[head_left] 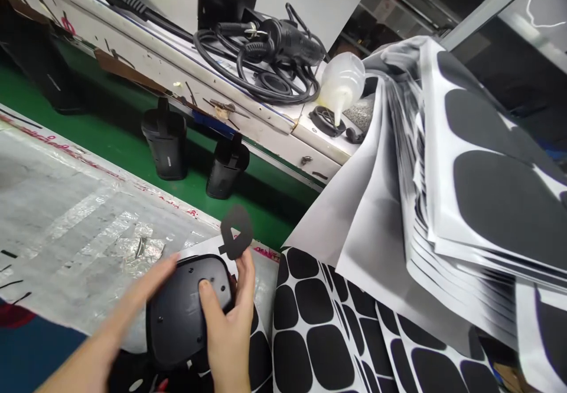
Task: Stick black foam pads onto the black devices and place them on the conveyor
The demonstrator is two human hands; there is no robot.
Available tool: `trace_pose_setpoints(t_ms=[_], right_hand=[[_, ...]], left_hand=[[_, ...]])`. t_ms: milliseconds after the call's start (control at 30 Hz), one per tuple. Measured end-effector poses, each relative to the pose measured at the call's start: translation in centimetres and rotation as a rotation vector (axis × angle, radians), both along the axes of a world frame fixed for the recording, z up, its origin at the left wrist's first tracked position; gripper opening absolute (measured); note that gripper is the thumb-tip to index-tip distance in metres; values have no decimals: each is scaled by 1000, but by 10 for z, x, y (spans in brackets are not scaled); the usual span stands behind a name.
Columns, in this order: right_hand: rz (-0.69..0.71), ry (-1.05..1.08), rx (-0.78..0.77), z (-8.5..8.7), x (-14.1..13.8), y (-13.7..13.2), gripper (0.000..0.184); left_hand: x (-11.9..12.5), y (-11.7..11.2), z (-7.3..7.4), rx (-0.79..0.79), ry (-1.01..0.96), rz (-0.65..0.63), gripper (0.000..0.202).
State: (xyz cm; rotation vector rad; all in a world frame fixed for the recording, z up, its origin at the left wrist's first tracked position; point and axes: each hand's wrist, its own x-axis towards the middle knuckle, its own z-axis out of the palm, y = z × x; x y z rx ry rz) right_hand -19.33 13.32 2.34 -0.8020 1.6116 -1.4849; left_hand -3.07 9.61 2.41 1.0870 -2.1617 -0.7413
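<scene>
Both hands grip the black housing [186,313]. Left hand [146,289] fingers curl along its far-left edge; right hand [228,328] thumb presses its face. Right fingertips [245,263] pinch a black cutout pad [236,231], apparently upright, just above the housing's upper-right corner.

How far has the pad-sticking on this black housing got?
Done: a black pad is already off its sheet. In hand: left hand and right hand hold the black housing; right fingers pinch the pad above it. Left: the pad isn't stuck on; sheets of pads remain.
</scene>
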Motion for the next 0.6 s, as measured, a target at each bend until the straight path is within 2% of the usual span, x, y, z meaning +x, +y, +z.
trace_pose_setpoints(t_ms=[33,67,133,200,267,367,433,533,600], right_hand=[[-9,-51,-13,0,-9,-2,72],[-28,-86,-29,1,-19,-4,72],[-160,-112,-59,6,-41,-5,68],[-307,-164,-62,17,-62,-4,66],[-338,-266,-31,33,-77,0,71],[-245,-371,107,58,-79,4,93],[-168,-374,190,71,-68,6,98],[-33,-263,271,84,-45,5,77],[2,-131,295,87,-31,3,65]], left_hand=[[-8,4,8,-107,-130,-9,71],[-16,7,13,-197,-162,-44,73],[-25,8,14,-241,-197,-48,70],[-26,6,9,-167,-154,-27,75],[-24,4,6,-51,-115,24,76],[-23,4,8,124,-22,110,71],[-25,4,11,185,50,161,76],[-27,4,11,237,124,215,95],[-27,6,9,275,148,216,105]])
